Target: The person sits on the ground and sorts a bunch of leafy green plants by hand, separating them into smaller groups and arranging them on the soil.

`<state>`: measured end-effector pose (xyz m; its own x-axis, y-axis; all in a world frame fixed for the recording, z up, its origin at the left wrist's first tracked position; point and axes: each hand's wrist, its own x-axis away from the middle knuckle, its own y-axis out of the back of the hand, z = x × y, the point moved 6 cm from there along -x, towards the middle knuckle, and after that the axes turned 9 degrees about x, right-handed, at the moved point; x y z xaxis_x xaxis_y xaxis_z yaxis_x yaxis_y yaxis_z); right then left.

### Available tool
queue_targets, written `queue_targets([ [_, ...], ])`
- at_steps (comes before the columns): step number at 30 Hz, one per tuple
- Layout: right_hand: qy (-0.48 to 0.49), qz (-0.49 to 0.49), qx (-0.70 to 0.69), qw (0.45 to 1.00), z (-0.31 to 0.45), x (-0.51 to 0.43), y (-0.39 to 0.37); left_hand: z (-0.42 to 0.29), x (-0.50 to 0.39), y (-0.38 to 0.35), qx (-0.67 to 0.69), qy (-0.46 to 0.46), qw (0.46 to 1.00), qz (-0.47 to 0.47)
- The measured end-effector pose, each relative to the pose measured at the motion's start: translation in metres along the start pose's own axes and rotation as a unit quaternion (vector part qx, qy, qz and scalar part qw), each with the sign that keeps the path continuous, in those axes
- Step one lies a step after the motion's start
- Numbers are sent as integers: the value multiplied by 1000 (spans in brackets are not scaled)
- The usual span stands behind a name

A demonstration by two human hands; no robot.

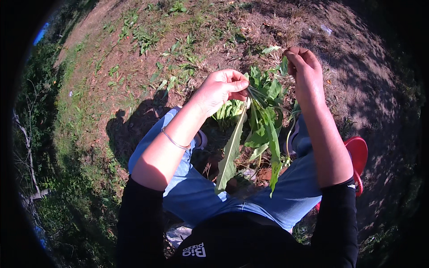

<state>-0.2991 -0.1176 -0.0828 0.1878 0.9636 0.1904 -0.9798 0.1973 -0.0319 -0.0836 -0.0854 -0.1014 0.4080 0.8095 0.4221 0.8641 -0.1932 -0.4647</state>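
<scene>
My left hand (231, 86) pinches a bunch of long leafy greens (258, 124) by the gathered stems. The leaves hang down in front of my lap; one long toothed leaf (231, 160) droops apart from the others at the left. Up and to the right, my right hand (303, 68) has its fingertips drawn together at a small green leaf (284, 65); the exact grip is partly hidden by the fingers. Another pale green leaf (270, 49) shows just left of those fingertips. More green leaves (229, 112) lie on the ground below my left hand.
A red plastic object (357, 154) with a curved handle stands beside my right knee. Low weeds (144, 38) and dry grass cover the bare soil ahead. A thin branch (28, 147) and bushes border the left side. A small whitish scrap (325, 29) lies at the far right.
</scene>
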Motion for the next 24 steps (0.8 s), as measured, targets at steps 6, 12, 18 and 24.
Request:
queue_targets([
  [6, 0, -17, 43, 999, 4, -7, 11, 43, 4, 5, -526, -159, 830, -94],
  [12, 21, -20, 65, 997, -3, -13, 21, -31, 39, 39, -358, -319, 843, -243],
  [18, 8, -3, 103, 995, -17, -17, 15, 32, 73, 56, -565, -405, 656, -294],
  [24, -1, 9, 99, 995, -18, -12, 7, 206, 85, 160, -580, -160, 758, -252],
])
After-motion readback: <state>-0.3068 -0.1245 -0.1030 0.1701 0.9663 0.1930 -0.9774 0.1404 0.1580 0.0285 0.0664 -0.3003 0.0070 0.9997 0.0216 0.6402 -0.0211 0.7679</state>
